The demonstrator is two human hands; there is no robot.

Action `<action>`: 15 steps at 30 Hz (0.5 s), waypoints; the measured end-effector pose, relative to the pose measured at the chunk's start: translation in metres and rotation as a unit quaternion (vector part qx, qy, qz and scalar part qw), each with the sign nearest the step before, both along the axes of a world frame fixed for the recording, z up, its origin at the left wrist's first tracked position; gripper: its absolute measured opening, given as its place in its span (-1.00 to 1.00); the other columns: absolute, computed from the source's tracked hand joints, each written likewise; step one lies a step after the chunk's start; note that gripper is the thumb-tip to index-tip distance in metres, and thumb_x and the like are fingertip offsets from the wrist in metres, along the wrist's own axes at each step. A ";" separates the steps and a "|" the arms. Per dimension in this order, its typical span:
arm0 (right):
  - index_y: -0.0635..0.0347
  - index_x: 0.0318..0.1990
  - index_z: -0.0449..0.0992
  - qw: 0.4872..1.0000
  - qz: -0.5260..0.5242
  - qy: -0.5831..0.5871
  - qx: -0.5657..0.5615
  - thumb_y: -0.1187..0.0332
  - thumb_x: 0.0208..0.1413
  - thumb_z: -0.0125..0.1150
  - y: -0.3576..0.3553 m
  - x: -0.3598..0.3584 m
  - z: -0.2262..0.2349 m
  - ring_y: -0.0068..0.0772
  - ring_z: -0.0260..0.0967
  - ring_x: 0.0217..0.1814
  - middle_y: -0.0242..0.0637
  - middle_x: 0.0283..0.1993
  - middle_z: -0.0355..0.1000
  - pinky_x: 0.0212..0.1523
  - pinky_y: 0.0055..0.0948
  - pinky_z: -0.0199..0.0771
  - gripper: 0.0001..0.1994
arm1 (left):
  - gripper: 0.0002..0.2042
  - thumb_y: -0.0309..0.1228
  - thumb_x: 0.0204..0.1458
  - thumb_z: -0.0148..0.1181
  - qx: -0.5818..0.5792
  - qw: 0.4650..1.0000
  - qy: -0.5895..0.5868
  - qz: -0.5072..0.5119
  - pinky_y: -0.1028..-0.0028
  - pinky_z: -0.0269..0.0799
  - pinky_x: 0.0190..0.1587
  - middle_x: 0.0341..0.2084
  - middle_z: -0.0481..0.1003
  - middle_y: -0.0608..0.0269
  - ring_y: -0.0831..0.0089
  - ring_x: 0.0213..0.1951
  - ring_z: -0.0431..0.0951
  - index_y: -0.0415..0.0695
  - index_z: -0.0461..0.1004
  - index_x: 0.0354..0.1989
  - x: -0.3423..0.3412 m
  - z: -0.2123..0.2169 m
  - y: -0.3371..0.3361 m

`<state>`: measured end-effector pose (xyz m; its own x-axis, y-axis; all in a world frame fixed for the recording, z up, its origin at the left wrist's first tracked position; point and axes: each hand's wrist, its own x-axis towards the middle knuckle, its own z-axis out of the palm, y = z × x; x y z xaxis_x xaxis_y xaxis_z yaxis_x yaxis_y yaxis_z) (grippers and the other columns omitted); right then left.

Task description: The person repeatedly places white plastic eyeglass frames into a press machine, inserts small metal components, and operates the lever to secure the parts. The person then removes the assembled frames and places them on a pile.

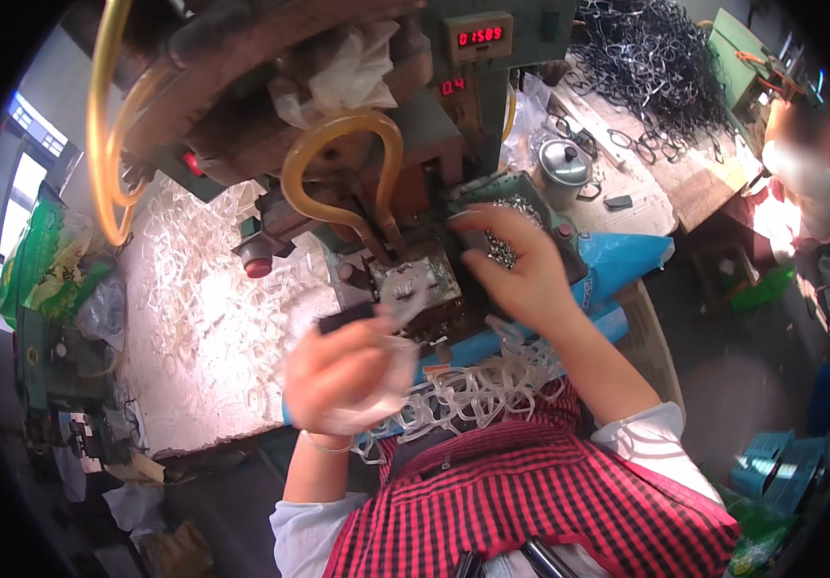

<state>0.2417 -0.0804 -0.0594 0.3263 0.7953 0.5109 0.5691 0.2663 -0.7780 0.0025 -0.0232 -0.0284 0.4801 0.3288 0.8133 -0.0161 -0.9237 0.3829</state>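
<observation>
My left hand (348,371) is blurred by motion in front of the press. Its fingers curl around a clear plastic loop (398,380), partly hidden by the hand. Something black (345,318) covers or lies at its fingertips; I cannot tell which. A pale metal die block (417,289) sits on the press bed just beyond it. My right hand (523,275) reaches over the near side of a tray of small shiny metal parts (504,252). Its thumb and index finger are apart, with a dark patch at the fingertip, and nothing clear shows between them.
The press (357,58) with a yellow hose (391,159) stands ahead. A heap of clear plastic loops (203,299) covers the left table; more loops (482,390) lie by my apron. Black loops (651,67) and a lidded metal pot (565,164) are at back right. Another person (805,173) sits far right.
</observation>
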 end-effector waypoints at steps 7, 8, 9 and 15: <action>0.09 -0.35 0.58 0.953 -0.178 -0.240 -0.044 0.41 -0.10 0.34 -0.009 0.049 -0.072 -0.01 0.27 0.27 -0.18 0.01 0.45 0.01 -0.11 0.46 -0.89 | -0.77 -0.55 -0.22 0.32 0.231 0.972 0.045 -0.019 0.37 0.65 -0.14 -0.22 0.59 0.25 0.34 -0.30 0.60 -0.10 0.48 -0.34 0.028 -0.026 0.005; 0.10 -0.34 0.56 0.953 -0.143 -0.264 -0.038 0.42 -0.09 0.33 -0.004 0.047 -0.071 -0.03 0.27 0.27 -0.19 0.02 0.45 -0.02 -0.11 0.47 -0.88 | -0.76 -0.58 -0.24 0.31 0.222 0.974 0.042 -0.022 0.35 0.65 -0.17 -0.22 0.60 0.23 0.28 -0.26 0.61 -0.11 0.48 -0.34 0.028 -0.029 0.005; 0.10 -0.33 0.55 0.952 -0.105 -0.286 -0.030 0.42 -0.09 0.31 0.002 0.043 -0.068 -0.05 0.28 0.27 -0.19 0.04 0.44 -0.06 -0.10 0.48 -0.87 | -0.75 -0.60 -0.25 0.30 0.213 0.976 0.042 -0.022 0.32 0.64 -0.21 -0.22 0.60 0.22 0.22 -0.22 0.63 -0.11 0.48 -0.34 0.026 -0.031 0.004; 0.15 -0.27 0.51 0.929 -0.136 -0.343 -0.015 0.47 -0.01 0.21 0.025 0.058 -0.067 -0.13 0.41 0.12 -0.20 -0.02 0.50 -0.18 -0.17 0.47 -0.87 | -0.75 -0.61 -0.16 0.28 0.102 0.993 0.040 0.032 0.11 0.52 0.04 -0.16 0.58 0.07 0.05 -0.13 0.63 -0.16 0.50 -0.25 0.008 -0.041 -0.030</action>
<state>0.2994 -0.0557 -0.1265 0.1224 0.7486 0.6516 0.9771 0.0243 -0.2114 0.0108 -0.0535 -0.0695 0.5300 0.1937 0.8256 0.0683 -0.9801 0.1862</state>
